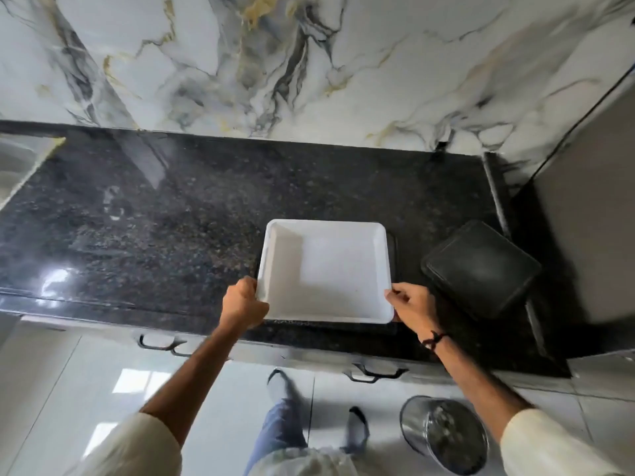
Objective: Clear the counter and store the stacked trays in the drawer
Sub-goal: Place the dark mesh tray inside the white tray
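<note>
A white rectangular tray (326,269) lies near the front edge of the black granite counter (154,207), on top of a dark tray whose rim (394,249) shows along its right side. My left hand (242,304) grips the white tray's near left corner. My right hand (410,305) pinches its near right corner. A second black tray (481,267) lies turned at an angle to the right. Two drawer handles (158,341) (376,372) show below the counter edge; the drawers are shut.
A marble wall (309,63) backs the counter. A steel sink (17,163) is at far left, a grey cabinet side (591,218) at right. A steel bin (446,432) stands on the white tiled floor by my feet.
</note>
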